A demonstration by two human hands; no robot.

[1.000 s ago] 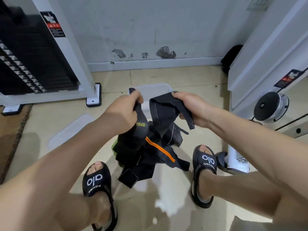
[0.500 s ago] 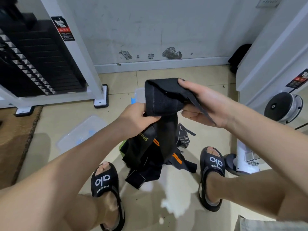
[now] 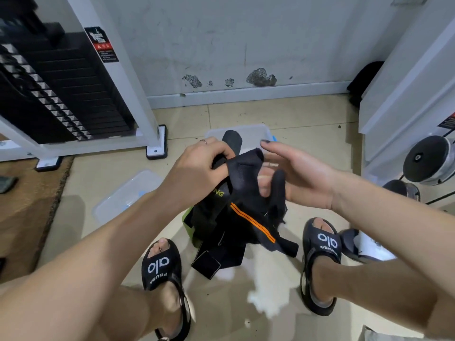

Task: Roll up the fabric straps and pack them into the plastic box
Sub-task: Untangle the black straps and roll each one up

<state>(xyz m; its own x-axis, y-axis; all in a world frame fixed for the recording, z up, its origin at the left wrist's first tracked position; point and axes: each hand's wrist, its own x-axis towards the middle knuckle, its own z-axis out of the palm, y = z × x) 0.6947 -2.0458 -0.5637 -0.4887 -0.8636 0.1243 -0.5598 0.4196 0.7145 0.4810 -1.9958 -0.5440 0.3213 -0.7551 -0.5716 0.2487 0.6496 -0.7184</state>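
Observation:
My left hand grips the upper end of a black fabric strap above the floor, its tip sticking up past my fingers. My right hand is beside the strap with fingers spread and mostly straight, the lower fingers touching the hanging fabric. Below hangs a bundle of black straps, one with an orange stripe, down to a heap on the tiles between my feet. The clear plastic box stands on the floor just behind my hands, mostly hidden by them.
The box's clear lid lies on the tiles to the left. A weight-stack machine stands at back left, a brown mat at far left. White machine frame and a round pulley are on the right. My sandalled feet flank the heap.
The strap has come down from its raised position. My right hand has let go of the top fold and opened its fingers. My left hand moved up to grip the strap's top.

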